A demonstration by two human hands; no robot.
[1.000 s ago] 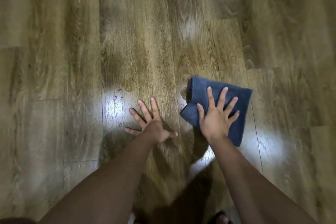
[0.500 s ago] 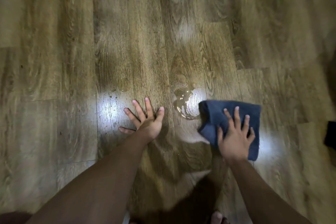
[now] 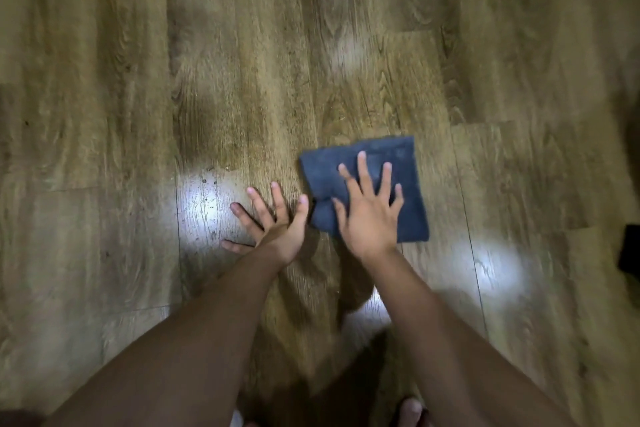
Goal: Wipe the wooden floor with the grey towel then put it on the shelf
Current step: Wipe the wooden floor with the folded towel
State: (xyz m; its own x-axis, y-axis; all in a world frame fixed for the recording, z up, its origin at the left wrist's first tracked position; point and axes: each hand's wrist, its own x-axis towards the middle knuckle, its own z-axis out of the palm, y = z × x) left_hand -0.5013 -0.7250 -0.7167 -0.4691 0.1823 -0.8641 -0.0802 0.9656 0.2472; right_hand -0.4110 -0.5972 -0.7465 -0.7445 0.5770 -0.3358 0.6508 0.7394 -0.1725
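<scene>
Right hand (image 3: 369, 218) pressed flat, fingers spread, on the folded, fuzzy grey towel (image 3: 405, 177); left hand (image 3: 273, 222) splayed on grainy wooden floor (image 3: 242, 80) at its nine o'clock, holding nothing

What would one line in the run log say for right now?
phase: wiping | right hand: flat on grey towel | left hand: flat on wooden floor | shelf: not visible

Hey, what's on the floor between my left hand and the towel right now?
Nothing but a thin strip of bare wooden floor. In the head view the left hand lies flat beside the towel, its thumb almost at the edge.
</scene>
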